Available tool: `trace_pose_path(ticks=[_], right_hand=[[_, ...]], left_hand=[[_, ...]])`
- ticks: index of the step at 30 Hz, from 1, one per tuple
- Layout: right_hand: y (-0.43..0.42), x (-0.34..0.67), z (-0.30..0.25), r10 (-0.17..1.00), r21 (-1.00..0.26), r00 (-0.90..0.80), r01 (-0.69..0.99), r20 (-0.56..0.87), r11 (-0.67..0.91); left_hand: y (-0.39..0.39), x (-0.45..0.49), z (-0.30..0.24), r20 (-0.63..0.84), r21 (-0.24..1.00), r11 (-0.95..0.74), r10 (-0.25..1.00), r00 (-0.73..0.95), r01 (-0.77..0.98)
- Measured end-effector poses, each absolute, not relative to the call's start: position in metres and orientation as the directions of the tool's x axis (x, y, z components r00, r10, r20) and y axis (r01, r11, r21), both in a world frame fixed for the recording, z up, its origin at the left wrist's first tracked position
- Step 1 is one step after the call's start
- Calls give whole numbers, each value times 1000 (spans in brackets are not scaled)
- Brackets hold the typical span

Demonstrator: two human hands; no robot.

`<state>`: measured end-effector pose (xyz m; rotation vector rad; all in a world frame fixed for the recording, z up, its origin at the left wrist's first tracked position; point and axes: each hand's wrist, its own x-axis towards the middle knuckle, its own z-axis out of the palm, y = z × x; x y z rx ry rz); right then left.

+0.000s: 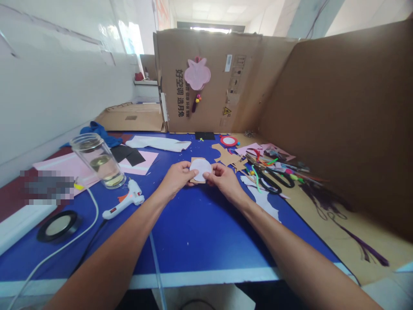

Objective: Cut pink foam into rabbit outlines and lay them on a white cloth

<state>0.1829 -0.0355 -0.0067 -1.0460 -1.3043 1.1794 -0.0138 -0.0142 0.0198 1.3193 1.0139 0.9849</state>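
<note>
Both hands hold a white disc (200, 168) against a small piece of brown cardboard (198, 181), just above the blue table. My left hand (179, 177) pinches the disc's left side, thumb on the front. On the opposite side my right hand (223, 177) grips the lower right edge, its thumb also on the white face. The cardboard shows behind the disc at the top and the bottom. Fingers behind the pieces are partly hidden.
A white hot glue gun (125, 200), a glass jar with liquid (100, 160) and black tape (58, 226) lie to the left. Right are scissors (274, 178), cardboard scraps (226, 156) and a red-rimmed disc (229, 141). Cardboard walls (274, 77) enclose the back and right.
</note>
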Motion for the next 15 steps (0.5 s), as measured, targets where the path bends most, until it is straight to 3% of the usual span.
trace_pose_path(ticks=[15], right_hand=[[-32, 183, -13, 977, -977, -36, 4, 212, 213]], left_hand=[[-20, -11, 24, -31, 997, 10, 960, 278, 79]])
